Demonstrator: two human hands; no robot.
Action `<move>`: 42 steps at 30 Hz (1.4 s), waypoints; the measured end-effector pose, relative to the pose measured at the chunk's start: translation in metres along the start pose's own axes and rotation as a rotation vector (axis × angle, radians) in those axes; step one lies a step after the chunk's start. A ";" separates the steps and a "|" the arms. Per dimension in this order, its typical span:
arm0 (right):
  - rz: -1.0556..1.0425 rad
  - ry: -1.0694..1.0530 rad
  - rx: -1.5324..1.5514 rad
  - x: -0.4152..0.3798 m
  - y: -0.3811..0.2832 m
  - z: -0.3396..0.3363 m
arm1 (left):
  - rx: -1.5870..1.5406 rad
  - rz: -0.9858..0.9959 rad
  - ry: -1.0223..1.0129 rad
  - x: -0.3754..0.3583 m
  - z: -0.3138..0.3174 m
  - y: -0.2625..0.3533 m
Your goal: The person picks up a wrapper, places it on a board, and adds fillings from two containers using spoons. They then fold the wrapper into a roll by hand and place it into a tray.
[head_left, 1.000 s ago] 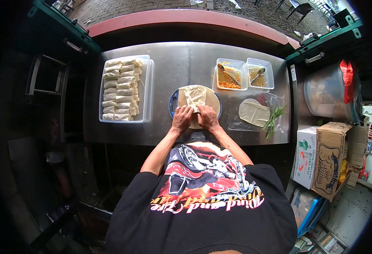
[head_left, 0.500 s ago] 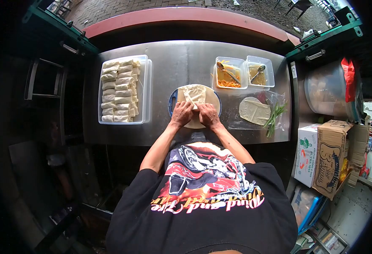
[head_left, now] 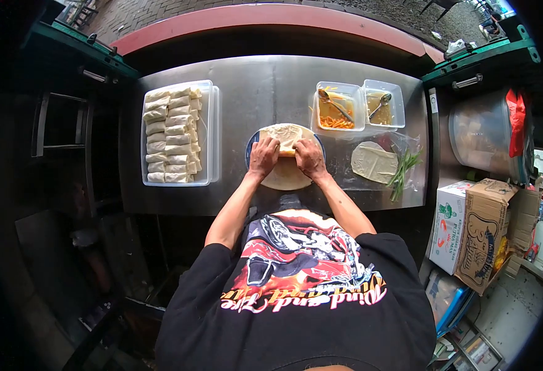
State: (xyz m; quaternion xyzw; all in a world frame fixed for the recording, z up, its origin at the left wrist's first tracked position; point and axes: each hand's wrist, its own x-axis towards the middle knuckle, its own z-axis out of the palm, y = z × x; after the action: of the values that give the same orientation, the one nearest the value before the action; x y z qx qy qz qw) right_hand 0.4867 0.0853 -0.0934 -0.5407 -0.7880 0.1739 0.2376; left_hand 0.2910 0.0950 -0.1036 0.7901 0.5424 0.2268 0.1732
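Note:
On a round board (head_left: 284, 176) with a blue edge lies a pale spring roll wrapper (head_left: 284, 132), its near part rolled up. My left hand (head_left: 263, 156) grips the left end of the roll with bent fingers. At the right end, my right hand (head_left: 310, 157) holds it the same way. The fingertips cover both ends, and whatever filling is inside is hidden. To the right, a flat round wrapper (head_left: 375, 162) rests on a clear plastic sheet beside long green stalks (head_left: 406, 173).
A clear container (head_left: 207, 139) at the left holds stacked finished rolls (head_left: 172, 139). Back right, one tub (head_left: 359, 114) has orange shreds and a spoon (head_left: 338, 105); a second tub (head_left: 399, 93) also has a spoon. Cardboard boxes (head_left: 483, 232) stand right of the steel table (head_left: 265, 80).
Both hands have moved slightly away from the body, rolling the wrapper forward. Less of its flat part shows, and more bare board appears on the near side.

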 end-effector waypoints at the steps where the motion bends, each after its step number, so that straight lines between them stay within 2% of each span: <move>1: 0.001 -0.034 -0.010 -0.003 0.001 0.000 | -0.002 -0.002 -0.004 -0.002 -0.001 0.000; 3: 0.005 -0.068 -0.018 -0.008 -0.002 -0.003 | 0.020 0.165 0.064 -0.010 -0.006 0.001; 6: -0.054 -0.004 0.027 -0.012 -0.008 -0.010 | 0.093 0.214 0.002 -0.019 -0.013 0.001; 8: -0.100 0.049 -0.018 -0.011 -0.008 -0.012 | 0.093 0.203 0.008 -0.020 -0.011 -0.001; 17: -0.053 0.063 -0.021 0.005 -0.001 -0.011 | 0.091 0.171 -0.013 -0.006 -0.005 -0.005; 26: 0.006 0.016 0.043 0.011 0.000 -0.015 | 0.003 0.151 -0.015 -0.007 -0.004 -0.003; 31: 0.016 0.061 0.023 0.012 0.003 -0.010 | 0.091 0.121 0.075 -0.003 -0.004 -0.004; 42: 0.041 0.040 0.010 0.018 0.004 -0.012 | 0.112 0.045 0.092 0.015 -0.001 -0.005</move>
State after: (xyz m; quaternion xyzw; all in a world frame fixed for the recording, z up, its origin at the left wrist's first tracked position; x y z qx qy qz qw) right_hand 0.4908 0.1033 -0.0826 -0.5587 -0.7710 0.1718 0.2528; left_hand 0.2913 0.1110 -0.1031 0.7994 0.5437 0.2359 0.0986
